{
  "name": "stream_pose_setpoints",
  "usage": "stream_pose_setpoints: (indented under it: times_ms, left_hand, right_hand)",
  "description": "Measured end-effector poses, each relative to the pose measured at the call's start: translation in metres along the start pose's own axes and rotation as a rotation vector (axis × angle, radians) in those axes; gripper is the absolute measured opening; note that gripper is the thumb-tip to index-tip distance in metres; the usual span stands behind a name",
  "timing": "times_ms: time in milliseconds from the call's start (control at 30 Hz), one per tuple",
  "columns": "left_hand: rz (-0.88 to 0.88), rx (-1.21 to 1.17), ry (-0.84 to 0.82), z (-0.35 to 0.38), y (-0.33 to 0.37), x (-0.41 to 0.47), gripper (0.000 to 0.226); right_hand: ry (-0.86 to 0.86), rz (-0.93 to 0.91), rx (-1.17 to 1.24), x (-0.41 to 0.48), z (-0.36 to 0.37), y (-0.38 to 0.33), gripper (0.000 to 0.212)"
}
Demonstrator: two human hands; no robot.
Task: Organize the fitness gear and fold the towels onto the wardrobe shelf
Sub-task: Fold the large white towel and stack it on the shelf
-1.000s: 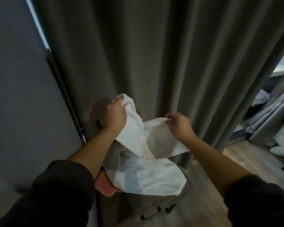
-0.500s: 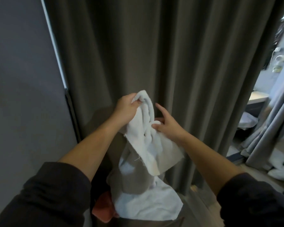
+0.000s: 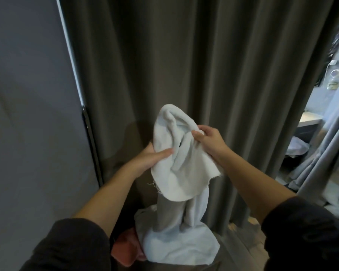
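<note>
Two hands, one white towel (image 3: 180,173), one pink cloth (image 3: 125,249), one grey curtain (image 3: 184,55), two dark sleeves (image 3: 70,247) at the bottom corners. Gripping the towel's left edge: left hand (image 3: 151,160), thumb laid across the front, fingers hidden behind. Pinching a fold near the top between thumb and curled fingers: right hand (image 3: 209,141), just beside the left. Towel bunched upright between both hands, in front of the curtain, lower length hanging down into a crumpled heap touching the pink cloth at lower left.
</note>
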State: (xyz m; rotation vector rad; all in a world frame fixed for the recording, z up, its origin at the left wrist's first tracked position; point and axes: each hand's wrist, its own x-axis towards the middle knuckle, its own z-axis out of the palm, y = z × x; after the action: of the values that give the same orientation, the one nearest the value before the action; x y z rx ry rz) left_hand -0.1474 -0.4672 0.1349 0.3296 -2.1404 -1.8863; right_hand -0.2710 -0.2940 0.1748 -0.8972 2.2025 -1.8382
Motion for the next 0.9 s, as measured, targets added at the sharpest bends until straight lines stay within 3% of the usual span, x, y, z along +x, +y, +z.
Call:
stream_pose_setpoints:
  times_ms: [133,333,467,567,633,733,900]
  left_hand:
    - [0.048,0.120,-0.019,0.016,-0.002,0.006,0.081]
    - [0.108,0.122,0.291,0.027,0.046,0.030,0.027]
    - [0.123,0.093,0.409,0.013,0.076,0.034,0.033]
    - [0.108,0.065,0.475,0.003,0.098,0.032,0.050]
    - [0.080,0.013,0.500,-0.002,0.106,0.031,0.054]
    - [0.072,-0.038,0.534,-0.006,0.114,0.030,0.051]
    - [0.143,-0.044,0.634,-0.014,0.125,0.030,0.047]
  right_hand:
    - [-0.031,-0.021,0.110,0.002,0.015,-0.005,0.019]
    - [-0.023,-0.036,0.300,0.018,0.025,-0.036,0.017]
    - [-0.122,-0.049,0.379,0.027,0.017,-0.048,0.028]
    - [-0.250,0.074,0.481,0.021,0.021,-0.030,0.052]
    - [-0.289,0.122,0.535,0.014,0.028,0.002,0.056]
    - [-0.434,0.113,0.411,-0.006,0.041,0.052,0.052]
    - [-0.519,0.180,0.122,-0.028,0.059,0.094,0.079]
